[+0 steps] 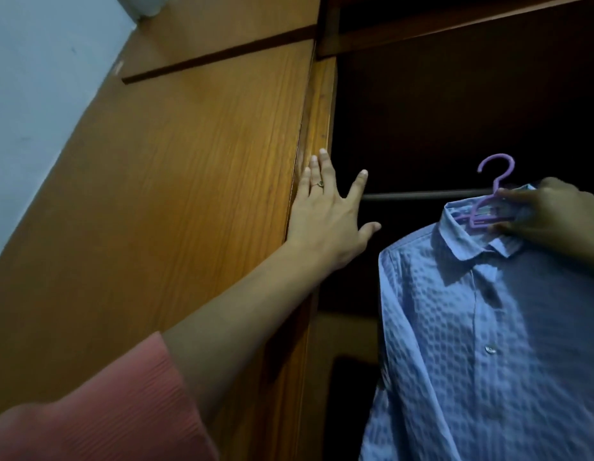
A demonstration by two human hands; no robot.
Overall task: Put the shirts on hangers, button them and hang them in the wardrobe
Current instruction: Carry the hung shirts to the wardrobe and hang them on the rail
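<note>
A light blue textured shirt (482, 344) hangs buttoned on a purple plastic hanger (492, 194). My right hand (548, 214) grips the hanger at the collar and holds it up in front of the dark wardrobe opening. The hanger's hook sits just in front of and slightly above the grey rail (422, 195), not on it. My left hand (325, 211) is spread flat, fingers straight, resting against the edge of the wooden wardrobe door (189, 194).
The wardrobe interior (455, 111) is dark, with a shelf board (455, 28) across the top. A pale wall (29, 94) lies to the left of the door. My pink sleeve (99, 410) fills the lower left.
</note>
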